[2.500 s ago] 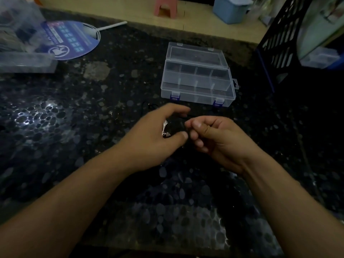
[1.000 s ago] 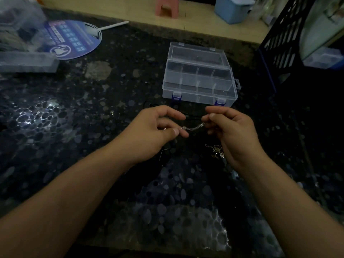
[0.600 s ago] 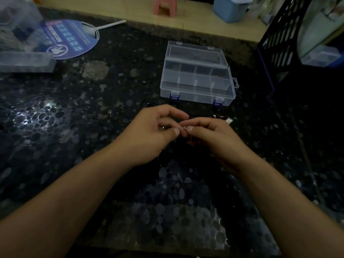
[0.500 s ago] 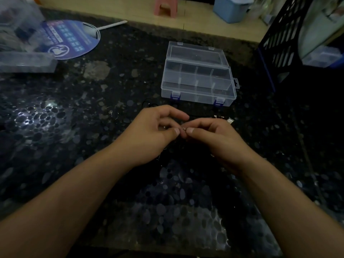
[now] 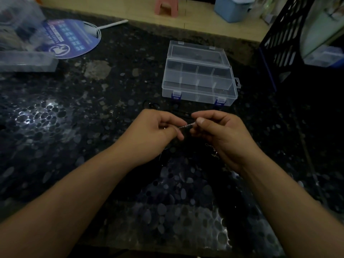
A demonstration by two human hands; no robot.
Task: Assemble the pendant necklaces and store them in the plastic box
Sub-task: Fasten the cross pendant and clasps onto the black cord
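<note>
While pinched between both hands, chain (image 5: 186, 125) runs left-right, right end higher.

Dim dark speckled countertop (image 5: 55, 127)

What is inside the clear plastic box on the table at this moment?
The plastic box stands with its lid closed. Through the lid only the dividers and dark compartments show; I see no necklace inside. The picture is dim, so a thin chain there could go unseen.

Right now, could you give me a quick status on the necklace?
Left hand and right hand pinch a silver chain between them. Plastic box open beyond. Nothing between.
</note>
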